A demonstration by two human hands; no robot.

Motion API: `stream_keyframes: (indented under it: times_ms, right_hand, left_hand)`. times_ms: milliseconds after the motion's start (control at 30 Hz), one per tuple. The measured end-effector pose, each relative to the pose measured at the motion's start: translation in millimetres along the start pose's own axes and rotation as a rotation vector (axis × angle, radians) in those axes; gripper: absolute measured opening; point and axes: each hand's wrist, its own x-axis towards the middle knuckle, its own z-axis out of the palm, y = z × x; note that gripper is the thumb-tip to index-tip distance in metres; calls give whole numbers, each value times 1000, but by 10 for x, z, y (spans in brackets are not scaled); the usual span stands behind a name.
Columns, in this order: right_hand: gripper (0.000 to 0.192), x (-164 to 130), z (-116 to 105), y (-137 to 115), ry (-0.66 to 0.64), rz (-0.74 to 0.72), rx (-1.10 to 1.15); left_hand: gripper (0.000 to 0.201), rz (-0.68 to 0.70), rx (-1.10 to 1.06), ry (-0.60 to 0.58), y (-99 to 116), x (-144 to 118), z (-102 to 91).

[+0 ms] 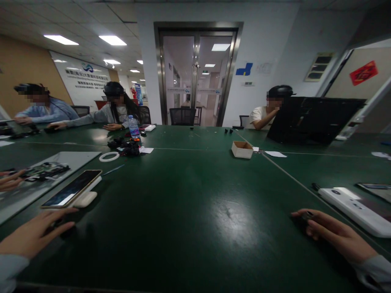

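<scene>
My left hand [38, 231] rests low on the green table [171, 211] at the left, thumb and forefinger stretched apart. Something dark shows under these fingers, too dim to tell from shadow. Just beyond the fingertips lie a rounded white case [86, 199] and a phone [73, 188] with its screen up. At the right, my right hand [339, 234] is curled near the tabletop, its forefinger pointing inward. A small dark round piece with a metallic glint [307, 216] sits between its fingers; its kind is unclear. Beside that hand lies a long white device [356, 209].
A small open cardboard box [242, 150] stands mid-table. Further left are a white ring [109, 156], black parts [125, 146] and a water bottle [133, 127]. A co-worker's hand [10, 181] is by a circuit board [45, 171]. A black monitor [314, 120] stands at the right; people sit across.
</scene>
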Motion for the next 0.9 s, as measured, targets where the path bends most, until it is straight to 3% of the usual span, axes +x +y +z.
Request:
stream_keyframes:
  times_ms: [100,200,367,500,667,767,900]
  right_hand:
    - [37,7,145,-37,130,18,51]
    - [28,23,238,-29,272,3,64]
    - [28,5,190,-76,156,2,41]
    - [32,7,126,-92,125,-27,8]
    - [30,27,96,-25,143,-53,-37]
    - [26,5,134,-8,144,-61,-51]
    - [22,-35,250,-10,276,-123,-36]
  left_hand:
    - [38,-126,-28,10,-81,57,130]
    - [35,-119,-120,11,93,214,131]
    - [30,-10,-218,-96,681,834,176]
    - [28,109,-271,-23,1109,1552,424]
    - [18,43,-383,114,1705,2288,835]
    - [15,-56,-490,239,2099,2472,1076]
    - [15,-128,-641,344,2479,2468,1288]
